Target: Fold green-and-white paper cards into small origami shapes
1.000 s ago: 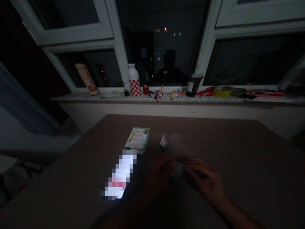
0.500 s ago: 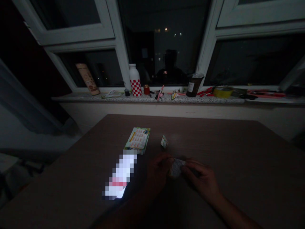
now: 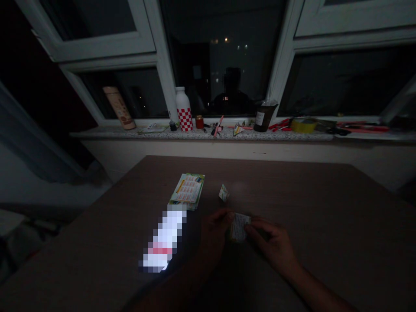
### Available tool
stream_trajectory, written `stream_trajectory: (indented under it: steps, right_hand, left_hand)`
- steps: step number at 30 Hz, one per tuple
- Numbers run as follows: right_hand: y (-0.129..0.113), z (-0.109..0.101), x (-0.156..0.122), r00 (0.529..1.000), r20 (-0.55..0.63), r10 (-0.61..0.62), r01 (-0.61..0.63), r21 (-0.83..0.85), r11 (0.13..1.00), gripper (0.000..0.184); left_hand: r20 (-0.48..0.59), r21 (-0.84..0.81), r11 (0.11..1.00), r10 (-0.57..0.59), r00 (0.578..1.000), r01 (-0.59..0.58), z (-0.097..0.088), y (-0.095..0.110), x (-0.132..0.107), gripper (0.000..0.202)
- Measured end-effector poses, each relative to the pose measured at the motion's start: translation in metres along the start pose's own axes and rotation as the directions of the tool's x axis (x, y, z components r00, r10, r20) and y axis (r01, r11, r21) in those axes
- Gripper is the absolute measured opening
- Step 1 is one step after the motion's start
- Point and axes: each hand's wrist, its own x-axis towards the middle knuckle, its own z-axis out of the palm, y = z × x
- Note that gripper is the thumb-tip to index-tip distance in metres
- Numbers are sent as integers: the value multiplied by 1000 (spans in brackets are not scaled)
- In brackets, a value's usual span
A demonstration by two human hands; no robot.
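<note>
Between my two hands is a small printed piece of paper (image 3: 240, 226), pale with rows of dark text. My left hand (image 3: 215, 232) pinches its left edge, and my right hand (image 3: 272, 239) pinches its right edge. Just beyond them a small folded paper piece (image 3: 223, 193) stands on the table. To the left lies a stack of printed sheets (image 3: 187, 190) with green edges and reddish blocks. A lit phone (image 3: 165, 238), its screen blurred out, lies nearer to me, left of my left hand. Dim light hides the detail of my fingers.
The brown table (image 3: 325, 208) reaches toward a stone windowsill (image 3: 208, 135). On the sill are a tan flask (image 3: 118, 107), a red-checkered bottle (image 3: 184, 110), a small red jar (image 3: 199, 122), a dark drink cup (image 3: 264, 117), yellow tape (image 3: 303, 125) and several pens.
The held paper has turned a little flatter toward me, showing more of its printed face. My right hand has shifted slightly left. The other things stay put.
</note>
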Motion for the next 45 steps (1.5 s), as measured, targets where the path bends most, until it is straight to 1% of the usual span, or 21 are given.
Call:
stream_trajectory:
  steps: [5, 10, 15, 20, 22, 24, 28, 33, 37, 45]
  right_hand:
    - [-2, 1, 0, 1000, -18, 26, -26, 2, 1000, 20]
    - [4, 5, -3, 994, -15, 111, -111, 21, 994, 18]
    - [4, 3, -2, 994, -23, 109, -109, 4, 994, 21]
    - [-1, 2, -1, 993, -2, 117, -117, 4, 993, 18]
    - [-2, 2, -1, 994, -8, 106, -106, 1, 994, 20]
    - [-2, 2, -2, 993, -10, 119, -119, 3, 993, 20]
    - [2, 2, -3, 986, 33, 165, -165, -2, 986, 21]
    - [3, 3, -3, 990, 33, 138, -136, -47, 990, 22]
    - [0, 4, -3, 989, 41, 143, -141, -51, 989, 22]
    - [4, 3, -5, 982, 68, 179, -174, -72, 982, 22]
  left_hand:
    - [-13, -44, 999, -8, 1000, 7, 0, -4, 1, 16]
    - [-42, -69, 997, -30, 999, 28, 0, -3, 1, 16]
    - [-36, -73, 997, -16, 999, 14, 0, -2, 2, 19]
    - [-91, -38, 999, -19, 996, 15, 0, 2, 1, 20]
    - [-75, -44, 999, -19, 997, 15, 0, 3, 1, 18]
    - [-65, -56, 998, -16, 998, 12, 0, 3, 1, 18]
    - [-106, -38, 999, -11, 994, 7, -2, 2, 3, 20]
    - [-96, -40, 999, 7, 995, -11, -4, 2, 5, 20]
    - [-115, -83, 997, -11, 993, 1, -3, 3, 5, 20]
    - [-137, -69, 997, -42, 990, 33, 0, 8, 3, 20]
